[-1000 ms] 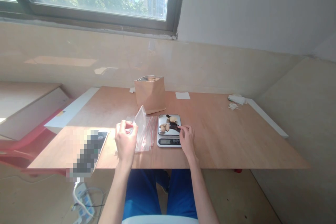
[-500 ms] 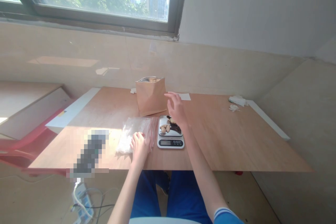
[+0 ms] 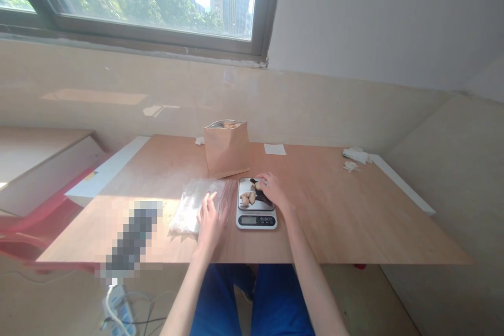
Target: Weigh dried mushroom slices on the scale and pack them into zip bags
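The left hand lies on a flat stack of clear zip bags, its fingers slightly spread and pressing down, pinching nothing. The right hand hangs over a digital kitchen scale, fingers curled and close together; whether they pinch anything, I cannot tell. On the scale's steel platform lie pale nut-like pieces and a dark strip. As things lie, these pieces sit on the scale, none shows in the bags, and more pale pieces show at the mouth of a foil-lined kraft paper pouch, at 11 o'clock from the scale. The scale's readout is too small to read, and no brand or label can be made out. The scale stands on a plywood table.
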{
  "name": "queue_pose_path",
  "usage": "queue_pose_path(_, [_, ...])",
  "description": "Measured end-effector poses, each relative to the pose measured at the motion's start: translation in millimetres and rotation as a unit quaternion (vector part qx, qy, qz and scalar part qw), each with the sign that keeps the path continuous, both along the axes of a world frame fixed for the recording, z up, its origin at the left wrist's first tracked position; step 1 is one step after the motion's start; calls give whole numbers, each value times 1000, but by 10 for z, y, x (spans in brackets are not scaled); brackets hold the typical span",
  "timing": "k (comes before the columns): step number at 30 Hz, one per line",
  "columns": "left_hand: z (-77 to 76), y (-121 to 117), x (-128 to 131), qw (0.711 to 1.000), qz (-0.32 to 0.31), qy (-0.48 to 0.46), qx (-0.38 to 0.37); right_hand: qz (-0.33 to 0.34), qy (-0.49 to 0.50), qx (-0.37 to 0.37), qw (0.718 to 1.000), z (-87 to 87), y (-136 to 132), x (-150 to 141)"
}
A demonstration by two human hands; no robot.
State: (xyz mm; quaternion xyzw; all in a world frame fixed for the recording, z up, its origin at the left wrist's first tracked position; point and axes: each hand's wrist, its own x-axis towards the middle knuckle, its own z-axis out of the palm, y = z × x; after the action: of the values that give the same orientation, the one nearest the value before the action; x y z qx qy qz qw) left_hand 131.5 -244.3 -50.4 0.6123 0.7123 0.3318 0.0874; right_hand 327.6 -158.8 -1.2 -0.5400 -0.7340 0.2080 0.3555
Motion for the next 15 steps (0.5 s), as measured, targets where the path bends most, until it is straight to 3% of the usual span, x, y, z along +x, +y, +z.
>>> queue_pose_path(2, [108,13,142,996,-80,-16,34,-15,-7,-8,1000,-139,-22,18])
queue_pose_path(5, [193,65,339,984,-174,-8,47,-3,-2,-12,1000,-195,21,-19])
queue_pose_path(12, [151,221,392,975,-218,-1,36,41,42,-34,998,-155,121,-29])
queue_pose_path(15, [234,253,349,972,-232,-15,39,43,50,-35,997,-181,162,-20])
